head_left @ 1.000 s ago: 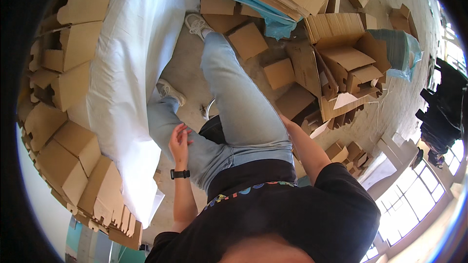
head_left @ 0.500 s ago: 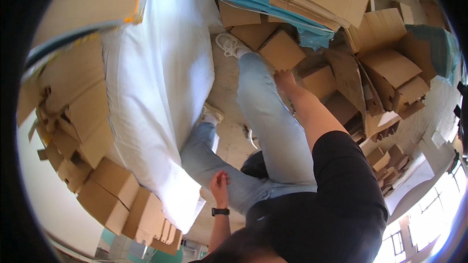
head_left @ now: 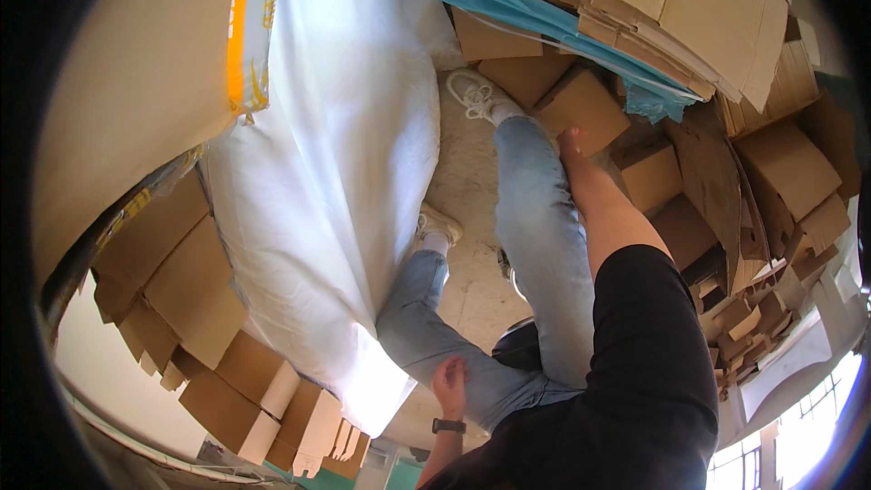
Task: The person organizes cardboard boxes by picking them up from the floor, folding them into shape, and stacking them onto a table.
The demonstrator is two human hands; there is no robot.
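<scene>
The person sits low on a pale concrete floor [head_left: 467, 191] with both legs in light blue jeans stretched out toward a heap of cardboard. Take the small brown cardboard box [head_left: 581, 104] as the mark: it lies at the foot of the heap, just beside the far white sneaker [head_left: 472, 93]. The right hand [head_left: 572, 141] reaches out to the near edge of this box, at the end of a bare forearm that runs from a black sleeve. The hand is seen end-on and partly cut off by the box edge, so I cannot tell whether the fingers are spread or closed, nor whether they touch the box or only come just beside it.

The left hand [head_left: 451, 383] is well apart from the box, back by the person's hip, lying on the thigh of the bent leg with the fingers loosely together and nothing in it. A black wristwatch [head_left: 447, 426] sits on that wrist.

Above the box hangs a blue plastic sheet [head_left: 544, 18] under flattened cardboard sheets [head_left: 689, 9]. To the right of the box, more open cartons [head_left: 780, 172] are piled. To the left of the box, across the floor, spreads a large white sack [head_left: 336, 154], with 1 tan sack [head_left: 136, 82] past it.
</scene>
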